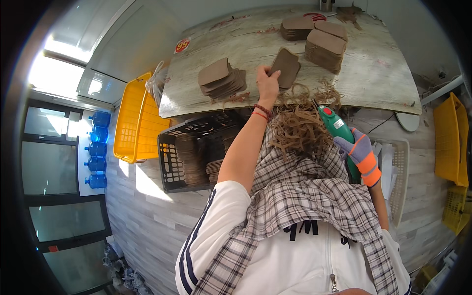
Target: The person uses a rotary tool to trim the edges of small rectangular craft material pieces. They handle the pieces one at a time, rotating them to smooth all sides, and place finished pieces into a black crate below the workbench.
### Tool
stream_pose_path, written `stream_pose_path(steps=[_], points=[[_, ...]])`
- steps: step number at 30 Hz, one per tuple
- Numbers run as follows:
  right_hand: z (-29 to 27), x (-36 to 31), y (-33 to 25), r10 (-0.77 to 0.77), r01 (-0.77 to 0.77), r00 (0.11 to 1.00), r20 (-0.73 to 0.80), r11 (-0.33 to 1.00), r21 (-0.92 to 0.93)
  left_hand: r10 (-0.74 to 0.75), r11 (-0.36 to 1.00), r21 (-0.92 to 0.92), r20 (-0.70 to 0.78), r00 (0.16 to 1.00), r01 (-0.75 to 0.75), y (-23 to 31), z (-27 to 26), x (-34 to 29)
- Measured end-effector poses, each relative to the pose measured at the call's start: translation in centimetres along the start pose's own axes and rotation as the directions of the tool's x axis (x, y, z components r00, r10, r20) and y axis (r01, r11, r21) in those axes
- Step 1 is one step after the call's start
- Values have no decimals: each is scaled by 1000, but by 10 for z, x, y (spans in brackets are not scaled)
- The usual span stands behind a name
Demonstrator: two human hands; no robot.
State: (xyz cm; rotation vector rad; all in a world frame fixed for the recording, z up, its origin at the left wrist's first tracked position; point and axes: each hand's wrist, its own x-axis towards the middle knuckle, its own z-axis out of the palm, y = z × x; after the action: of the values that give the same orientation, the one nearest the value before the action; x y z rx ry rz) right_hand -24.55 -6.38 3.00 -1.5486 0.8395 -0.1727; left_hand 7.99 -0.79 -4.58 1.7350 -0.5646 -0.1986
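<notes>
My left hand (268, 83), bare with red bracelets at the wrist, grips the near left corner of a brown rounded pad (286, 65) at the table's front. Whether it is one pad or a few together, I cannot tell. My right hand (358, 153), in a grey and orange glove, is wrapped round a green handheld electric cutter (335, 122) with a red button. The cutter's tip points at a heap of curly brown trimmings (299, 129), which hangs over the table edge onto my checked apron (314, 196). Left of my left hand sits an uneven stack of brown pads (220, 78).
More pad stacks (325, 49) stand at the back right of the worn pale table (255, 39). Below it on the left is a black crate (172, 164) of brown pieces, beside a yellow basket (128, 132). A whitish basket (400, 182) stands right of me; blue water jugs (98, 150) line the left.
</notes>
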Motion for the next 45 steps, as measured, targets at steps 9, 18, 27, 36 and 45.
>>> stream_pose_path(steps=[9,18,27,36,45], points=[[18,22,-24,-89,106,986,-144,988,114,-154,286,-930,193,969,230,78,7,-57],[16,13,-34,-52,79,990,-130,974,211,-255,57,-958,258,932,281,84,36,-73],[11,14,-33,-66,102,982,-176,974,203,-245,187,-913,314,917,363,82,43,-95],[1,13,-45,-74,125,975,-211,963,239,-176,321,-846,388,905,426,71,41,-120],[-28,-4,-46,-76,76,997,-23,997,-6,-63,651,-622,528,847,436,56,-18,-92]])
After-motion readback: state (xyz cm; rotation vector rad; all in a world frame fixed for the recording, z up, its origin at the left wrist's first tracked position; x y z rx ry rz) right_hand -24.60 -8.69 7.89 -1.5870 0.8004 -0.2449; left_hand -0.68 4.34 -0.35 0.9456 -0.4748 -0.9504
